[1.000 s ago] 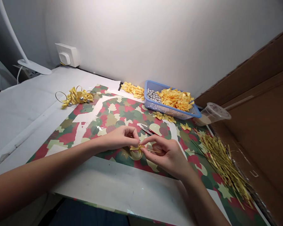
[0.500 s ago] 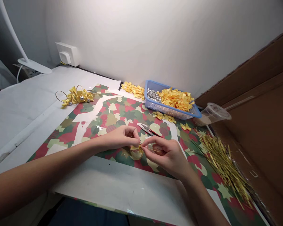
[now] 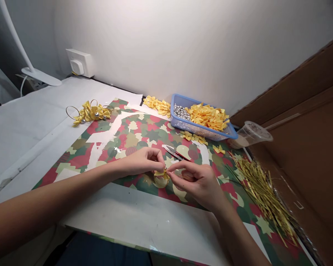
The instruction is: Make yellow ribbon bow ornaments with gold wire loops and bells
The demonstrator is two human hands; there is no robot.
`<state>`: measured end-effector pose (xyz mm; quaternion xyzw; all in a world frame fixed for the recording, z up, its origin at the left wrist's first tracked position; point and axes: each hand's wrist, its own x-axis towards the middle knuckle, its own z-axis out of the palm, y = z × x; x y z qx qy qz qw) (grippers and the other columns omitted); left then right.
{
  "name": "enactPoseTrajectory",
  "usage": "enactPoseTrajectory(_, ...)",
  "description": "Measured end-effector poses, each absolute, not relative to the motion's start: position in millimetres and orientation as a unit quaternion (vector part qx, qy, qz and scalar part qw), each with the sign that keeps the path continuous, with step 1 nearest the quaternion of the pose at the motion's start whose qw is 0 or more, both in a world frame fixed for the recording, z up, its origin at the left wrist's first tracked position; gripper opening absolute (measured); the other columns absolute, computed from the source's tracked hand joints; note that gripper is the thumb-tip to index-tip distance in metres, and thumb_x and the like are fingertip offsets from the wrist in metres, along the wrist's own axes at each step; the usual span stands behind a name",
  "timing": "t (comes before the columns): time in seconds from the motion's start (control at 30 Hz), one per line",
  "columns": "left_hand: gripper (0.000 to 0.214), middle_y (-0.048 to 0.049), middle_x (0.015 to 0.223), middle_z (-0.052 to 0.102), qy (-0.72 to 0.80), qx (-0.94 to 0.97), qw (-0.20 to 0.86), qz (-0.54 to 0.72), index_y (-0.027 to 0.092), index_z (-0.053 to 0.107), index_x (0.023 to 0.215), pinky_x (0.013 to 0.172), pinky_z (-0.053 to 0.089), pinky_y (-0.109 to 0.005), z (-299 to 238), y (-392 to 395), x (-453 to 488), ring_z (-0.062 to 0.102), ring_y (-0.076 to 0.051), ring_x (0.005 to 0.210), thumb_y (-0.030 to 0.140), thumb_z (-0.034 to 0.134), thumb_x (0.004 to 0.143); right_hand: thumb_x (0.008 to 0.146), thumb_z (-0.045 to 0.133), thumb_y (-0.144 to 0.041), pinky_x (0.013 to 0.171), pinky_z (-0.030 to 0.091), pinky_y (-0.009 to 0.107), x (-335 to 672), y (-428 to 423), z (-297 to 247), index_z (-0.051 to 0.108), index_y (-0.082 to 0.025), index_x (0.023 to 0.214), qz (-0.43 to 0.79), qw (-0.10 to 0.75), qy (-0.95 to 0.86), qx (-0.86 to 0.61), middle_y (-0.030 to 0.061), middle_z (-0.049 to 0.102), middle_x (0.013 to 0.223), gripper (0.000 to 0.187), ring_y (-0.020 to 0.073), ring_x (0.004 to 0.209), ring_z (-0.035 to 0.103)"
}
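My left hand [image 3: 143,161] and my right hand [image 3: 197,181] meet at the middle of the patterned paper [image 3: 133,138]. Both pinch a small yellow ribbon bow [image 3: 161,173] with a gold loop hanging under it. The fingertips of both hands are closed on the bow and nearly touch each other. A thin gold strand runs from the bow under my right fingers. Small red-handled snips [image 3: 175,153] lie just behind my hands.
A blue basket [image 3: 180,126] of yellow bows and silver beads stands at the back. Loose bows [image 3: 158,105] lie left of it. Finished bows with gold loops [image 3: 90,112] sit at the left. Gold strands [image 3: 262,190] are heaped at the right, by a plastic cup [image 3: 249,133].
My hands have closed in slightly on the bow, and my right fingers have shifted a little up and left. Nothing else has moved.
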<state>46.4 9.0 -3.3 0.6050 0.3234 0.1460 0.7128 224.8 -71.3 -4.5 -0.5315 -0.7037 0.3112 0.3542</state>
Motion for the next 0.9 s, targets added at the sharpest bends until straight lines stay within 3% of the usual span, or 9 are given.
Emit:
enactPoseTrajectory(0.63, 0.008, 0.0031, 0.060, 0.054, 0.320, 0.593, 0.723, 0.154, 0.016, 0.053, 0.060, 0.056, 0.037, -0.020, 0.5, 9.6, 47.6, 0.049, -0.008, 0.059, 0.019, 0.060, 0.058, 0.081, 0.053, -0.024, 0.043, 0.016, 0.023, 223.6, -70.2, -0.3, 0.056, -0.019, 0.077, 0.290, 0.337, -0.733, -0.515, -0.0111, 0.015, 0.051, 0.007, 0.0080, 0.045, 0.014)
enactPoseTrajectory(0.8, 0.009, 0.0033, 0.061, 0.052, 0.318, 0.607, 0.712, 0.154, 0.016, 0.052, 0.060, 0.055, 0.037, -0.021, -2.0, 10.0, 46.4, 0.047, -0.008, 0.058, 0.021, 0.060, 0.060, 0.081, 0.055, -0.023, 0.044, 0.020, 0.022, 224.7, -70.9, -1.0, 0.059, -0.018, 0.083, 0.281, 0.313, -0.745, -0.517, -0.0109, 0.018, 0.052, 0.007, 0.0082, 0.045, 0.019)
enactPoseTrajectory(0.9, 0.009, 0.0032, 0.062, 0.053, 0.325, 0.624, 0.693, 0.159, 0.016, 0.052, 0.062, 0.054, 0.036, -0.021, -3.4, 11.3, 45.0, 0.046, -0.008, 0.058, 0.019, 0.060, 0.061, 0.082, 0.054, -0.023, 0.044, 0.025, 0.022, 225.3, -69.8, 0.2, 0.058, -0.019, 0.078, 0.302, 0.284, -0.741, -0.528, -0.0094, 0.030, 0.049, 0.007, 0.0080, 0.044, 0.028)
